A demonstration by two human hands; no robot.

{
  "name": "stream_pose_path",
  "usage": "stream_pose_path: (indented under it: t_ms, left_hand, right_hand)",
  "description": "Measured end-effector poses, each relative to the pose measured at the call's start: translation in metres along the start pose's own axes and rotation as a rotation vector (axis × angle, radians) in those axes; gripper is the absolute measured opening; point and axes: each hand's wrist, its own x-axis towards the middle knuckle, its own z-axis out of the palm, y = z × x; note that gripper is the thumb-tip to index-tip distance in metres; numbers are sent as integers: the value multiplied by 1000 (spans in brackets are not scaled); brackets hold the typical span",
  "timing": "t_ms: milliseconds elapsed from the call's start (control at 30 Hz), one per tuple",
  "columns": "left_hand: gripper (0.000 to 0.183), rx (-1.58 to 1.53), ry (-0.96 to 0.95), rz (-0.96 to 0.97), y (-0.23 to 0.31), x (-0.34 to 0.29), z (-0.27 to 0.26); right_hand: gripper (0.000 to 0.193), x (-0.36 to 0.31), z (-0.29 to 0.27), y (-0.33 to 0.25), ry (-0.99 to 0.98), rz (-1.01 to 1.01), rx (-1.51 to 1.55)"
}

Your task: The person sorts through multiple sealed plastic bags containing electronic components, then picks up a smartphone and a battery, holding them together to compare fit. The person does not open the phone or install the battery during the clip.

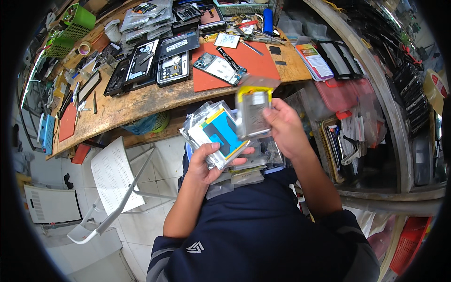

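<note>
My left hand is closed around a stack of clear plastic bags. The top bag holds a flat blue piece with a dark grey shape and yellow edging, which looks like a phone battery. In my right hand, a clear packet is pinched between thumb and fingers. Inside it is a flat dark grey piece, with a yellow band at the top; it is slightly blurred. The packet is tilted just right of the stack, above my lap. More bagged flat parts lie on my lap, partly hidden beneath my hands.
A wooden workbench stands ahead, with an orange-red mat bearing an opened phone. Opened tablets and stacked bagged parts lie left of it. A white folding chair is at left, a glass-fronted cabinet at right.
</note>
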Motion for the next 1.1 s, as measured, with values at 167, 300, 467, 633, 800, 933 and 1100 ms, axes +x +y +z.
stream_pose_path:
  t_ms: [167, 300, 467, 633, 800, 933, 1100]
  left_hand:
    - [67, 71, 88, 63, -7, 1, -1]
    - [63, 258, 197, 157, -13, 3, 0]
    - [59, 267, 210, 178, -13, 5, 8]
    - [84, 93, 54, 246, -25, -2, -24]
    - [76, -31, 16, 172, -8, -7, -8]
    - [68, 57, 31, 118, -4, -5, 1]
    - [63, 158, 127, 129, -11, -1, 9]
  right_hand:
    - [39, 1, -17, -17, -187, 30, 190]
    - [34, -9, 6, -3, -179, 141, -124]
    - [24, -25, 30, -15, 95, -386, -795]
    - [35, -46, 56, -26, -179, -359, -962]
    - [40, -18, 29, -20, -130, -72, -174]
    - [41, -11, 3, -36, -124, 25, 63]
    - [37, -23, 14, -22, -163, 76, -137]
